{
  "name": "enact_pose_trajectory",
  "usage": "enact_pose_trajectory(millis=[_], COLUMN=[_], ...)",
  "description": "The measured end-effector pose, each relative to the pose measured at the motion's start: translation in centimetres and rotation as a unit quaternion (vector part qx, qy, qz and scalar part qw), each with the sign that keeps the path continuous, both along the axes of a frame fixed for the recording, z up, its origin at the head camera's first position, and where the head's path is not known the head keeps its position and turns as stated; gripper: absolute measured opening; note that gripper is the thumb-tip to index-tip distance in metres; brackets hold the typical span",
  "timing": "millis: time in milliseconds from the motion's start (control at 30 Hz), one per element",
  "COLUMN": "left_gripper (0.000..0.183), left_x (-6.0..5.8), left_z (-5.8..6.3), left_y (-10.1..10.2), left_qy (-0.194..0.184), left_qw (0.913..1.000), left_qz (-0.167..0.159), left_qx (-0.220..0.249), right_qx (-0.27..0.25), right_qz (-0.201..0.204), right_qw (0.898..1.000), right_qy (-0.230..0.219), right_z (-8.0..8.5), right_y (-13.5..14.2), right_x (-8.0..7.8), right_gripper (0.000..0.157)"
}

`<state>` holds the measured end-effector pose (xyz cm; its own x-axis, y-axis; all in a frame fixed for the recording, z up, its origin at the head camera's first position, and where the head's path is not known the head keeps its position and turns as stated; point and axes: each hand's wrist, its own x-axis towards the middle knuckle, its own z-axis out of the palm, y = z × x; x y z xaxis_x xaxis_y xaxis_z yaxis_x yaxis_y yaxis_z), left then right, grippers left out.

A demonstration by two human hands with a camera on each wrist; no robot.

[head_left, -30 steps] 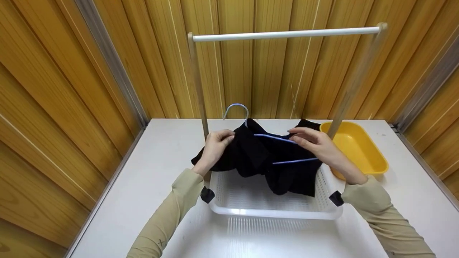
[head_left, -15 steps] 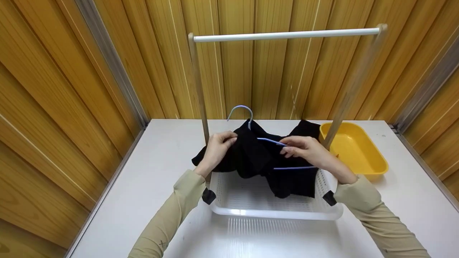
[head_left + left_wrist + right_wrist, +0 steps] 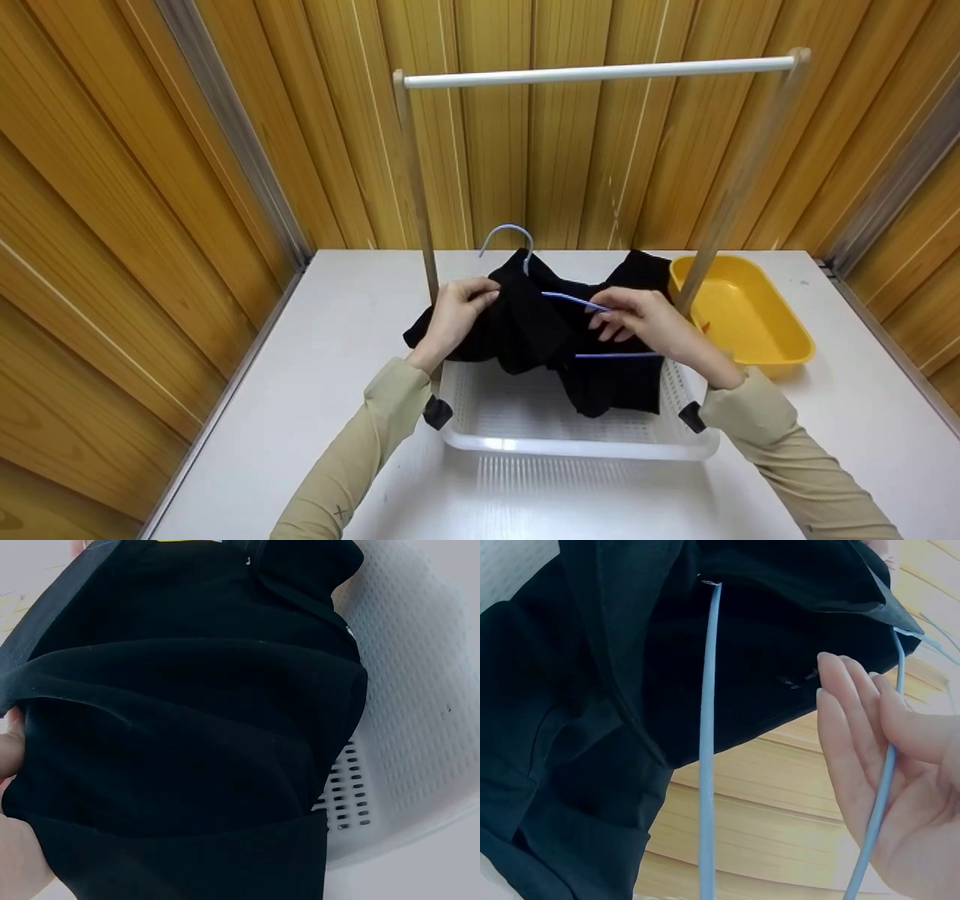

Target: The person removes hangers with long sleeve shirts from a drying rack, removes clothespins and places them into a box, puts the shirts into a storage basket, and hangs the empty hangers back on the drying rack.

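Note:
A black garment (image 3: 622, 382), bunched and with its kind hard to make out, drapes over the white basket. Part of a light blue wire hanger (image 3: 568, 299) is inside it, with the hook standing out at the top and two wire lengths showing on the right. My left hand (image 3: 459, 311) pinches the garment's cloth left of the hook. In the left wrist view the cloth (image 3: 187, 750) hides most of that hand. My right hand (image 3: 649, 322) holds the hanger's upper wire; in the right wrist view the thumb lies across the wire (image 3: 885, 780) against the fingers.
The white perforated basket (image 3: 581, 448) stands beneath the garment. A rack with a white rail (image 3: 600, 73) and two wooden posts rises behind it. To the right sits a yellow tub (image 3: 776, 315) on the white table (image 3: 300, 420). Wood-patterned walls (image 3: 570, 165) enclose the table.
My right hand has moved left and slightly down along the hanger's upper wire. The hanger's hook has shifted a little right and down. My left hand has stayed nearly in place, pinching the garment.

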<state>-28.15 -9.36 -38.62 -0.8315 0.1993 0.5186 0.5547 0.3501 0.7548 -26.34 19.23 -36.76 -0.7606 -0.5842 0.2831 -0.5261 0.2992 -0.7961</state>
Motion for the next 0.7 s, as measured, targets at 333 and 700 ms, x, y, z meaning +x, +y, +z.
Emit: enact_pose_trajectory(millis=[333, 700], left_gripper=[0.008, 0.008], left_x=[0.2, -0.3], left_z=[0.3, 0.2], left_y=[0.0, -0.6], left_qy=[0.002, -0.015], left_qw=[0.9985, 0.9961], left_qz=[0.002, 0.048], left_qx=[0.054, 0.072], right_qx=[-0.006, -0.026], right_qz=[-0.024, -0.030], right_qw=[0.998, 0.999], right_qy=[0.050, 0.020], right_z=[0.7, -0.4], right_y=[0.2, 2.0], right_x=[0.9, 0.4], right_gripper=[0.012, 0.011])
